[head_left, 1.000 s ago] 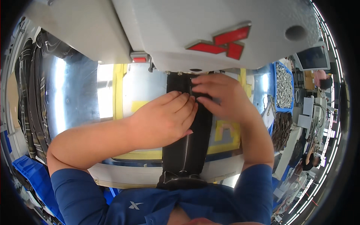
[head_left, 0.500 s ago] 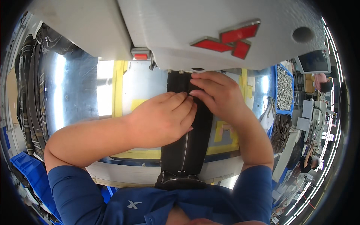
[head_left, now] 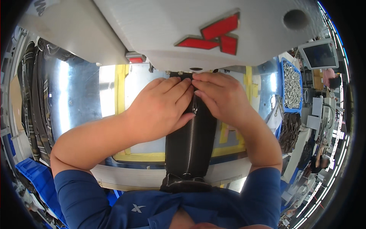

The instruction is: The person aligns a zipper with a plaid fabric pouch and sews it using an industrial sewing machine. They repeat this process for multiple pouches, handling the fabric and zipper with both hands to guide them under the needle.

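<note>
A strip of black cloth (head_left: 179,149) runs from my body up under the sewing machine head (head_left: 160,42), with a metal zipper (head_left: 191,133) down its middle. The zipper pull (head_left: 195,110) sits on the chain just below my fingers. My left hand (head_left: 162,103) lies on the cloth left of the zipper, fingers stretched toward the machine and thumb apart. From the other side my right hand (head_left: 223,95) rests on the cloth, fingers stretched with their tips near the left fingertips and the thumb below them. The needle area is hidden behind the machine head.
Yellow tape (head_left: 121,91) borders the work plate. A blue bin of metal parts (head_left: 292,86) stands at the right, with dark cloth pieces (head_left: 290,131) below it. Dark garments (head_left: 35,99) hang at the left above a blue crate (head_left: 38,177). A monitor (head_left: 319,54) is at upper right.
My left hand has moved up the cloth and its fingers have straightened, uncovering the zipper pull. The right hand has stayed near the same place. The machine head appears shifted left as the view moved.
</note>
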`<state>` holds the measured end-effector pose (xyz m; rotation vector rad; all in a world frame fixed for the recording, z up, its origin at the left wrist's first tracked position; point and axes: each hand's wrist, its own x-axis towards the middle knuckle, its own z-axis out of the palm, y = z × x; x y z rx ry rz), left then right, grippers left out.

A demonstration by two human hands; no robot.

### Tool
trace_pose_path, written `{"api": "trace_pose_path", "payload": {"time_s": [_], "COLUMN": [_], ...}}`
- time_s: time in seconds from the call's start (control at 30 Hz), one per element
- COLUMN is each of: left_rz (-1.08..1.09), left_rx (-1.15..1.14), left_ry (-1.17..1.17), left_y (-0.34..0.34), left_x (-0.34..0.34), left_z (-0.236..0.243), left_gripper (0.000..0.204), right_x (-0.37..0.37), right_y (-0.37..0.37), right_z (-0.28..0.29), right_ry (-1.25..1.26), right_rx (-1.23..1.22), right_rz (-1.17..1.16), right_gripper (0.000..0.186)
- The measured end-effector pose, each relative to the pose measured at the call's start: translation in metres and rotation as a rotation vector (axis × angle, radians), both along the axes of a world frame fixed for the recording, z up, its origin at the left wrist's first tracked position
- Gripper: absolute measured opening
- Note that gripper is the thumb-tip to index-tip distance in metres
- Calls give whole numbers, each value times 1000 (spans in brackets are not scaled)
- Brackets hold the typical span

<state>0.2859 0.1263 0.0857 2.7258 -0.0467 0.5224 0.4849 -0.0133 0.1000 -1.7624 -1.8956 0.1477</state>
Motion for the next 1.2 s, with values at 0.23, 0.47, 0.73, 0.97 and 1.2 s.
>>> {"api": "trace_pose_path", "payload": {"time_s": [0.23,0.47,0.73,0.97,1.2], "left_rz": [-3,5,9,138,131], "left_rx": [97,149,192,286,269], "left_ry": [122,158,138,194,139], "left_y": [0,0,0,6,7], "left_x": [1,-1,-2,-9,-10], "left_z": [10,16,19,22,15], "left_gripper": [59,65,71,72,71], "right_x": [3,18,14,-3,-7], "right_y": [-6,-10,-1,16,18], "right_z": [-3,17,25,7,11], "right_ry": [-1,-26,-36,-21,-90], "right_rx": [-53,-195,-307,-178,-194], "right_rz": [-28,80,45,5,-20], "right_gripper": [14,23,38,37,33]}}
